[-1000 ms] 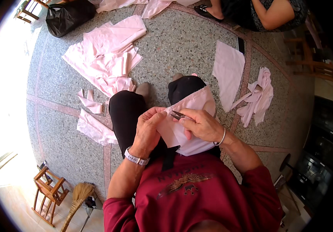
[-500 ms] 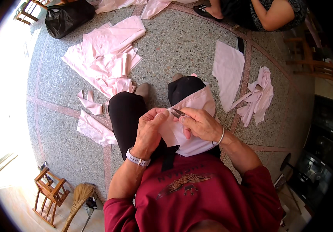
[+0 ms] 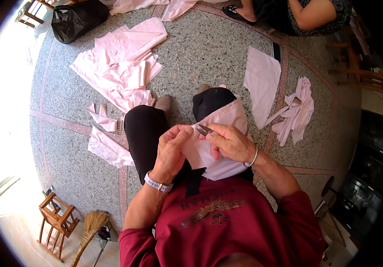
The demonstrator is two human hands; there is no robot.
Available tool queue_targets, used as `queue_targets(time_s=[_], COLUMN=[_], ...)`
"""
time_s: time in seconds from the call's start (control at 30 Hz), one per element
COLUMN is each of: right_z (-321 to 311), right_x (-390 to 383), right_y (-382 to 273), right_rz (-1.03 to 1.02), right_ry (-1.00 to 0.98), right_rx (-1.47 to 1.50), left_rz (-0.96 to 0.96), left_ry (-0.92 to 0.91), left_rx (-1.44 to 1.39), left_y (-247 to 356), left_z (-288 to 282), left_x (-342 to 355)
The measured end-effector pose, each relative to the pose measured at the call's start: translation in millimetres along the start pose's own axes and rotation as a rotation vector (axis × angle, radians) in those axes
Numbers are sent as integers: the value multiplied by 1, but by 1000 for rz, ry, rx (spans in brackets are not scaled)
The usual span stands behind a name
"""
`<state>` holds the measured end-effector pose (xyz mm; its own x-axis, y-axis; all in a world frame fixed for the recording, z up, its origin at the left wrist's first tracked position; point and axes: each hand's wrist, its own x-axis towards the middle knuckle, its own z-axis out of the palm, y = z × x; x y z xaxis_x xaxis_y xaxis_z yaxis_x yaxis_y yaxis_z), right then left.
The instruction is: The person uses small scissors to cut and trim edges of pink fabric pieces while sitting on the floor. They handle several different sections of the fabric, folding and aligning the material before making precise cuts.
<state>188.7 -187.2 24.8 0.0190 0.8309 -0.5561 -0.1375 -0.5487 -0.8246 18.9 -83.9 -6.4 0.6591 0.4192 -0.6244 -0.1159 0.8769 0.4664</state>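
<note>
Across my lap and over the right thigh lies a pale pink cloth (image 3: pixel 218 161). My left hand (image 3: pixel 172 146) is closed, thumb against fingers, pinching the cloth's edge. A pair of small dark thread snips (image 3: pixel 204 130) sits in my right hand (image 3: pixel 230 143), blades pointing left toward the pinched spot. Their tips lie close to the left thumb; whether they touch the cloth I cannot tell. The right fingers curl round the snips and hide most of them.
A pile of pink cloth (image 3: pixel 122 62) spreads over the floor ahead on the left, smaller scraps (image 3: pixel 109 149) nearer. On the right lie a flat pink piece (image 3: pixel 262 84), a dark phone-like slab (image 3: pixel 276 52) and crumpled strips (image 3: pixel 298 109). Another person (image 3: pixel 314 15) sits at the far right.
</note>
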Motion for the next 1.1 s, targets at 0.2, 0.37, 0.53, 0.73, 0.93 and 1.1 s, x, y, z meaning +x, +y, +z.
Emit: queue_targets(time_s=[0.2,0.37,0.53,0.73,0.93,1.1], right_z=[0,1,0,-1,-3,-1], right_x=[1,2,0,-1,-1,-2], right_y=[-3,-7,1,0,4,2], right_rz=[-3,6,-8,-9,1,17], right_ry=[9,8,-7,-6,-15,4], right_rx=[-21,-60,-7,27,32,27], left_rz=[-12,-24,-38,-45,-45,-43], left_ry=[-2,16,11,6,-3,-8], left_rx=[-17,-42,-71,-104,-106,-106], left_y=[-1,-3,-3,-5,-5,-6], left_z=[1,-2,-1,-3,-3,-4], left_x=[1,1,0,1,0,0])
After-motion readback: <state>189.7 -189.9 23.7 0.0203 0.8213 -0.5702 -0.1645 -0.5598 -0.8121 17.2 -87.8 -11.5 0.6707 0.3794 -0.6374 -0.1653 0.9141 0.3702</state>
